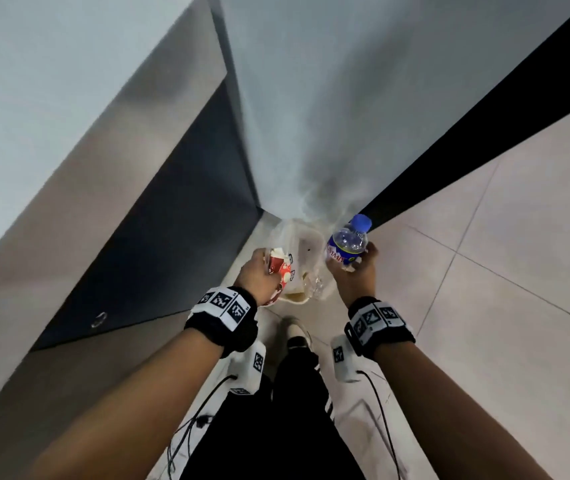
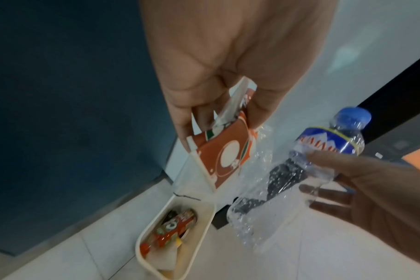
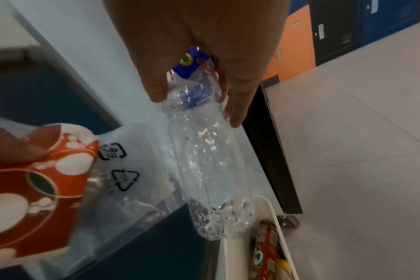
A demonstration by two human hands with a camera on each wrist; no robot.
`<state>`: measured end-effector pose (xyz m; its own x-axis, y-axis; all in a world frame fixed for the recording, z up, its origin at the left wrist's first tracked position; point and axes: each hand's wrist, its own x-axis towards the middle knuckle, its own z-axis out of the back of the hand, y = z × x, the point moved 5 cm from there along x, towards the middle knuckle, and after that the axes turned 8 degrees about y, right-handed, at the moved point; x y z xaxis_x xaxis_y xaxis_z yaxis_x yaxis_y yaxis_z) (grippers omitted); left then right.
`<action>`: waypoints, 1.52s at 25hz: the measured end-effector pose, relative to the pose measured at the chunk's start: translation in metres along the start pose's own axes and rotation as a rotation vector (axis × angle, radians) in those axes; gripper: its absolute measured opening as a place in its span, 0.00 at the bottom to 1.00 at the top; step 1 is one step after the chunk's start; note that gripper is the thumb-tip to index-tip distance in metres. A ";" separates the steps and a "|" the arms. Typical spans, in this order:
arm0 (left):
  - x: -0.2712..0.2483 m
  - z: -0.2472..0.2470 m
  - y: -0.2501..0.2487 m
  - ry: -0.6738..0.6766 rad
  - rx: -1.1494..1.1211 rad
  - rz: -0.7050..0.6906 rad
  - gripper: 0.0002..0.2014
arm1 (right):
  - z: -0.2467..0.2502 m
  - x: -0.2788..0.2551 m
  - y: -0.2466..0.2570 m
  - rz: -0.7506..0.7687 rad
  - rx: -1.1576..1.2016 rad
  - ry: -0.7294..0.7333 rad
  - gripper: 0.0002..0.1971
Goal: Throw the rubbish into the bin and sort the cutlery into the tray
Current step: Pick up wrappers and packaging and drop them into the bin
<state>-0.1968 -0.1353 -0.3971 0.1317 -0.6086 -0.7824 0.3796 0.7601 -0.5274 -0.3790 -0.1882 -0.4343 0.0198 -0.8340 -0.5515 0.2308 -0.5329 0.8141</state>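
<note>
A small cream bin [image 1: 306,242] [image 2: 204,214] [image 3: 275,214] stands on the floor in a corner, with a red wrapper [image 2: 170,231] and scraps inside. Above its left side my left hand [image 1: 259,271] [image 2: 218,117] pinches a crushed red-and-white paper cup [image 1: 280,271] [image 2: 223,157] [image 3: 34,181] together with a clear plastic bag [image 3: 132,170]. Over the bin's right side my right hand [image 1: 356,271] [image 3: 204,98] grips an empty clear plastic bottle [image 1: 347,242] [image 2: 300,163] [image 3: 204,151] with a blue cap and blue label. No cutlery or tray is in view.
A dark blue cabinet front [image 1: 158,237] runs along the left and a pale wall [image 1: 345,116] with a black skirting strip [image 1: 484,133] rises behind the bin. Light floor tiles [image 1: 501,254] spread to the right. My leg and shoe [image 1: 297,337] stand just before the bin.
</note>
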 end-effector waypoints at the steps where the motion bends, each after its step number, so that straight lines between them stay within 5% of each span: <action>1: 0.023 -0.008 0.010 -0.003 0.011 0.021 0.22 | -0.005 0.014 -0.019 -0.024 0.019 -0.021 0.35; 14: 0.292 -0.113 0.138 0.140 -0.082 0.125 0.16 | -0.088 0.185 -0.234 -0.276 -0.182 -0.017 0.30; 19: 0.319 -0.116 0.152 0.183 0.001 0.123 0.31 | -0.090 0.195 -0.254 -0.266 -0.426 0.048 0.32; 25: 0.238 -0.080 0.110 0.047 -0.212 0.084 0.21 | -0.071 0.150 -0.179 -0.198 -0.482 0.107 0.20; 32: 0.067 -0.001 0.000 0.050 -0.448 -0.042 0.17 | -0.052 0.061 0.005 0.085 -0.697 0.305 0.20; 38: -0.106 0.089 -0.085 -0.084 -0.560 -0.210 0.09 | -0.058 -0.034 0.161 0.294 -0.880 0.511 0.16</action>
<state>-0.1617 -0.1558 -0.2400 0.1868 -0.7570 -0.6261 -0.1312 0.6124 -0.7796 -0.2858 -0.2376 -0.2950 0.5490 -0.6450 -0.5317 0.7700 0.1427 0.6219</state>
